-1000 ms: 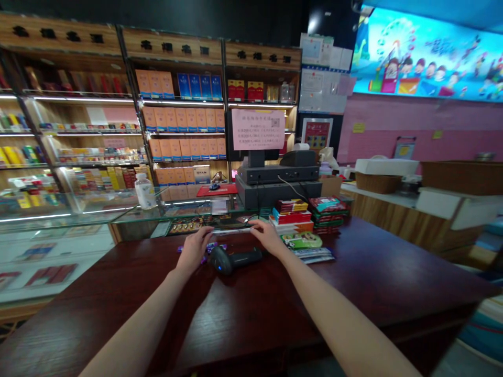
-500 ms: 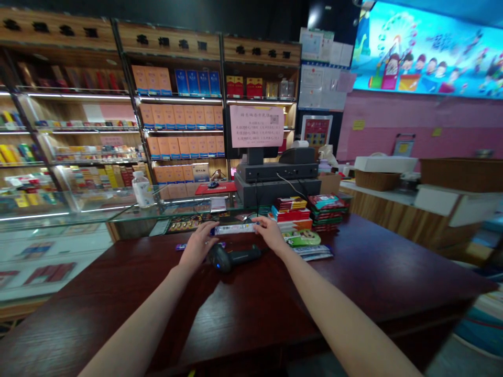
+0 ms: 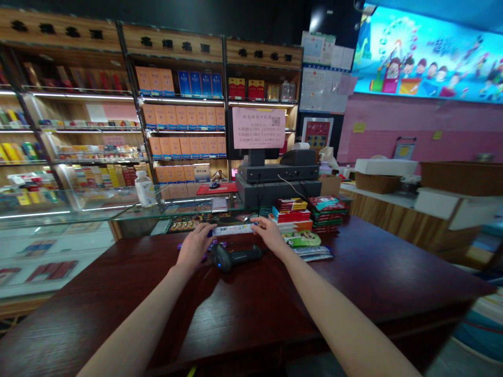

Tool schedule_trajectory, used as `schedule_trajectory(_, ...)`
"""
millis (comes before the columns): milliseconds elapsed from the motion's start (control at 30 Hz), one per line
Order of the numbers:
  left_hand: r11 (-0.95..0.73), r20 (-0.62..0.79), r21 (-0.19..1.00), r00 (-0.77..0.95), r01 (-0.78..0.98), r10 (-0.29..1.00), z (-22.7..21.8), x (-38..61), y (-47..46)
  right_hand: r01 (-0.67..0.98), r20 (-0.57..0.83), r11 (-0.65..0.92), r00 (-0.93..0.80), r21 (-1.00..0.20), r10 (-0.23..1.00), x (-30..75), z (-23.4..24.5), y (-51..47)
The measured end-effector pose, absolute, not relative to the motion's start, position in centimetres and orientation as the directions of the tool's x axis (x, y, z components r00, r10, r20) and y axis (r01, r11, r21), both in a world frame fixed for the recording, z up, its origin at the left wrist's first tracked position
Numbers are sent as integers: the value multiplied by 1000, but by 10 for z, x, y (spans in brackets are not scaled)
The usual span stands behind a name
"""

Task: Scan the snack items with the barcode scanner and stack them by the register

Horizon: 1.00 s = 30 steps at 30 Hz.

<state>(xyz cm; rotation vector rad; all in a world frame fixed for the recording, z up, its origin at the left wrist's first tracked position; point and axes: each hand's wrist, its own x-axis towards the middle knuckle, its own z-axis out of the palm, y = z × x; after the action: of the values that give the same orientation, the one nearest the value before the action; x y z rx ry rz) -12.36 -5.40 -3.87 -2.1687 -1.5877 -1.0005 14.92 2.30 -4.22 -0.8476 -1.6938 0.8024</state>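
Observation:
A long, narrow white-and-blue packet (image 3: pixel 233 229) stretches between my two hands above the back of the dark wooden counter (image 3: pixel 236 314). My left hand (image 3: pixel 196 243) closes on its left end, and my right hand (image 3: pixel 269 234) pinches the right end. What is printed on the packet is too small to read. Just below it a black barcode scanner (image 3: pixel 233 256) lies on its side with a blue light lit. Small purple wrappers (image 3: pixel 181 246) lie beside and partly behind my left hand.
Right of my right hand are stacked boxes and packets (image 3: pixel 293 213), a green package (image 3: pixel 302 239) and flat blue-white packets (image 3: pixel 314 254). A cash register (image 3: pixel 279 183) stands behind. A glass display case (image 3: pixel 58 246) holds a white bottle (image 3: pixel 144 189) at left.
The packet stays stretched between both hands, nearly in place. My left hand has shifted slightly, and more of the purple wrappers shows around it. The scanner stays put.

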Motion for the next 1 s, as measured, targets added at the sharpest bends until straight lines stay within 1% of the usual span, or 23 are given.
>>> schedule_trajectory(167, -285, 683, 80, 155, 955, 713, -34, -123, -61, 135, 472, 504, -211, -853, 856, 149, -45, 23)
schedule_trajectory(267, -228, 693, 68, 119, 971, 711, -31, -125, -67, 150, 451, 479, -188, -865, 873, 152, -49, 22)
schedule_trajectory(367, -206, 715, 68, 96, 976, 692, -30, -129, -71, 212, 465, 491, -165, -845, 870, 157, -53, 16)
schedule_trajectory(433, -193, 731, 64, 85, 979, 677, -31, -132, -74, 280, 485, 519, -184, -808, 855, 160, -55, 7)
schedule_trajectory(533, -171, 739, 59, 72, 984, 670, -33, -135, -77, 358, 497, 599, -341, -716, 798, 163, -54, -11)
schedule_trajectory(667, -143, 741, 52, 58, 988, 669, -36, -138, -79, 465, 430, 732, -600, -498, 674, 159, -51, -29)
schedule_trajectory(767, -137, 747, 45, 57, 990, 663, -37, -141, -81, 477, 382, 790, -697, -386, 607, 152, -51, -33)
schedule_trajectory(867, -150, 745, 49, 63, 988, 664, -38, -144, -83, 487, 356, 802, -723, -346, 592, 144, -54, -31)
schedule_trajectory(1000, -147, 754, 55, 56, 988, 654, -41, -151, -84, 500, 348, 784, -708, -368, 615, 137, -61, -29)
